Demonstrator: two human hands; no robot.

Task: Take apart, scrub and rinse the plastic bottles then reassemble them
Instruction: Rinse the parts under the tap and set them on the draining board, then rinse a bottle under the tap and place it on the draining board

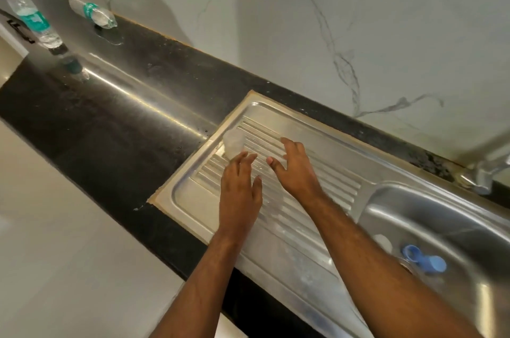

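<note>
Both my hands hover over the ribbed steel drainboard (325, 180). My left hand (241, 188) has relaxed, spread fingers, its fingertips just short of a small clear plastic piece (231, 141) standing at the drainboard's left end. My right hand (295, 166) is open beside it, holding nothing. Two blue caps (425, 257) lie in the sink basin (441, 216) at the right. One capped plastic bottle with a green label (31, 16) stands at the far left of the black counter. Another labelled bottle (92, 12) lies on its side by the wall.
The black counter (110, 116) stretches left of the drainboard, wet and shiny in places. A marble wall (303, 20) runs behind it. The steel tap (485, 172) stands at the far right behind the basin. A small white item (382, 242) lies in the basin.
</note>
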